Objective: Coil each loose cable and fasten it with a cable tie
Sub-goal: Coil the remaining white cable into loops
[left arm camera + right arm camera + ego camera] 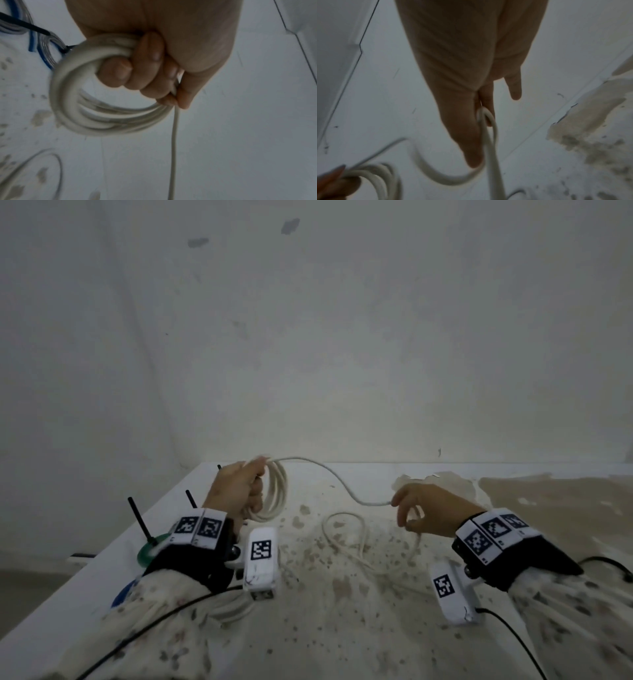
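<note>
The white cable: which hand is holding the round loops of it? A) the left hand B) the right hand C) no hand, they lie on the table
A: the left hand grips the coil of the white cable, while the right hand only pinches the loose strand.

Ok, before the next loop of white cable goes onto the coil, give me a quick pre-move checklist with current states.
1. Left hand grips the coil: ok.
2. Right hand pinches the free strand: ok.
3. Strand runs unknotted between the hands: ok.
4. Slack cable on the table tangle-free: cannot tell.
5. Cable tie within reach: cannot tell; black stems stand at left.
6. Coil fully wound: not ok.
</note>
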